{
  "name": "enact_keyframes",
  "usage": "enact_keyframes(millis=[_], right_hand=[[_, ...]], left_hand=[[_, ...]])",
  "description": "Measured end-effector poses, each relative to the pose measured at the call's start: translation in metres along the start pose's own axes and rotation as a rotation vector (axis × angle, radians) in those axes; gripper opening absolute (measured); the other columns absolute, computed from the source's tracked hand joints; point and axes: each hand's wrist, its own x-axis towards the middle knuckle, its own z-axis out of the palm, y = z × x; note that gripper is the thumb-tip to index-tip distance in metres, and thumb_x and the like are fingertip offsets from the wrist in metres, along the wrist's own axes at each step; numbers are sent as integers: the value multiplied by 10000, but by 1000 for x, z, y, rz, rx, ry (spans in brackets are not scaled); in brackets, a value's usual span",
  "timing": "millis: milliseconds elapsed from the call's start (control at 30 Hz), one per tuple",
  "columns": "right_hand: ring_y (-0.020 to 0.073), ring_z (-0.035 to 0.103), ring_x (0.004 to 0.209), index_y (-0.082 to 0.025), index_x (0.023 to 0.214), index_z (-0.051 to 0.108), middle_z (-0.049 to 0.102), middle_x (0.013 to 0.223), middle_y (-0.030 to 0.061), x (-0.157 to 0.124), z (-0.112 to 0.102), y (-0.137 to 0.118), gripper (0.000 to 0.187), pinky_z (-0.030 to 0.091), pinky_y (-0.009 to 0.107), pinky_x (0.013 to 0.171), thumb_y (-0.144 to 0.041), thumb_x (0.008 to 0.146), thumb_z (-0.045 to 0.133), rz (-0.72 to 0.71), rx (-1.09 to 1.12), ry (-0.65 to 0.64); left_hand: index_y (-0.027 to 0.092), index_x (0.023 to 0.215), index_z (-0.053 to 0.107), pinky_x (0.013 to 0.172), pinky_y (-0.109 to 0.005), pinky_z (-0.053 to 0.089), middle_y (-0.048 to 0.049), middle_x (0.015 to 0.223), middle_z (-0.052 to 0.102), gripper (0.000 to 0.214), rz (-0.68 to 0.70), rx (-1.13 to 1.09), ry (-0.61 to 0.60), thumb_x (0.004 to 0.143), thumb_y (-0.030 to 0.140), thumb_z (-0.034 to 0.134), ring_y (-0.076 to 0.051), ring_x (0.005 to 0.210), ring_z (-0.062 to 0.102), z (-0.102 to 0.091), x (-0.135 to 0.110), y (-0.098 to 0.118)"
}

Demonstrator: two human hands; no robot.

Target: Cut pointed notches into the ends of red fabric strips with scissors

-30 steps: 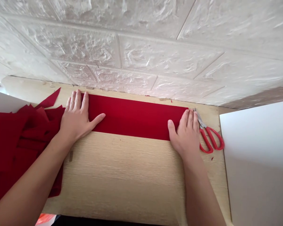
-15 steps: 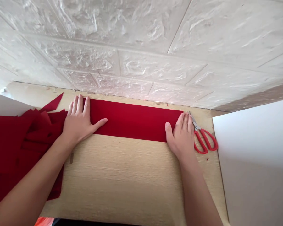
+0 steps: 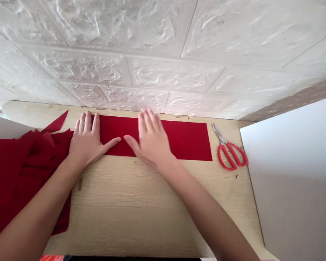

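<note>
A long rectangular strip of deep red felt is laid flat on a pale oak-grain wooden tabletop, its long axis running left to right across the view, parallel to the table's far edge and just short of it. The strip is pressed from above by both bare hands and lies directly beneath the fingers of each. The left hand is set over the strip's left end, its fingers open, extended and pointed toward the wall, with nothing gripped. The right hand is placed near the strip's middle, its fingers likewise open and slightly splayed, with no grip taken. The thumbs are turned toward each other and are held just apart over the felt. To the right of the right fingers, the rest of the strip extends to a squared end, and the right hand is the nearer to that end. Just beyond it, further right of those fingers, a pair of steel scissors with red loop handles lies untouched on the wood, its blades pointed toward the wall. To the left of the left fingers, a heap of ragged red felt offcuts is partly covered by the left forearm, and a white embossed brick-pattern wall panel is seen beyond the fingertips
</note>
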Motion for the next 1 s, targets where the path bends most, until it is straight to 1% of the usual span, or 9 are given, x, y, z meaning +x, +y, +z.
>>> enact_keyframes(millis=[67,167,300,367,433,567,700,800,1000], right_hand=[[325,144,1649,86,1630,264,236,1737,248,9,9,-2,902,106,473,1348,-631,1084,247,64,28,7],[306,168,1646,40,1650,254,206,1751,214,-4,12,21,917,132,465,1346,-672,1073,211,155,73,-74],[270,152,1650,-7,1665,254,201,1759,167,-39,0,63,829,132,459,1347,-605,1094,200,232,12,-74],[289,190,1642,-27,1667,271,246,1747,167,-51,-7,80,780,156,506,1340,-560,1099,222,318,-41,-70],[284,222,1634,-10,1662,274,266,1739,179,-58,-12,93,731,175,495,1337,-482,1105,234,424,-106,-55],[252,236,1632,-2,1661,263,275,1739,175,-65,-14,112,697,183,468,1338,-422,1105,249,404,-180,-71],[299,281,1615,47,1629,312,333,1712,223,-72,-10,128,714,235,470,1322,-421,1091,264,473,-190,17],[326,313,1599,30,1632,307,346,1703,246,-77,-6,139,732,285,517,1297,-449,1078,296,466,-191,63],[363,320,1591,45,1619,313,355,1691,276,-78,-2,142,780,267,545,1295,-499,1060,332,448,-174,94]], left_hand=[[-64,1624,243,1325,-554,141,-335,1717,176,1280,-2,-4,17,825,935,198,-438,1633,124,0,-1,1],[-67,1624,238,1322,-570,143,-336,1715,181,1299,-7,-13,12,814,948,204,-456,1627,133,-1,-1,3],[-63,1626,235,1323,-577,138,-324,1721,179,1290,3,-27,20,817,941,194,-457,1627,136,-3,0,6],[-51,1632,229,1325,-567,136,-310,1727,178,1293,-2,-30,15,808,945,193,-448,1630,135,-4,0,8],[-51,1634,223,1328,-559,131,-305,1730,175,1296,-14,-26,0,803,943,192,-444,1632,127,-6,-1,9],[-67,1628,223,1328,-569,125,-304,1734,159,1245,-18,-23,-14,835,893,226,-448,1631,120,-6,-1,9],[-46,1633,233,1335,-558,121,-271,1748,145,1165,-31,-27,-11,871,835,251,-432,1636,115,-2,0,6],[-30,1641,235,1344,-539,110,-253,1758,119,1107,-67,-18,-19,901,792,282,-417,1644,82,1,2,3],[16,1660,210,1330,-564,135,-265,1750,135,1106,-59,-22,-24,895,806,328,-399,1647,85,5,5,-8]])
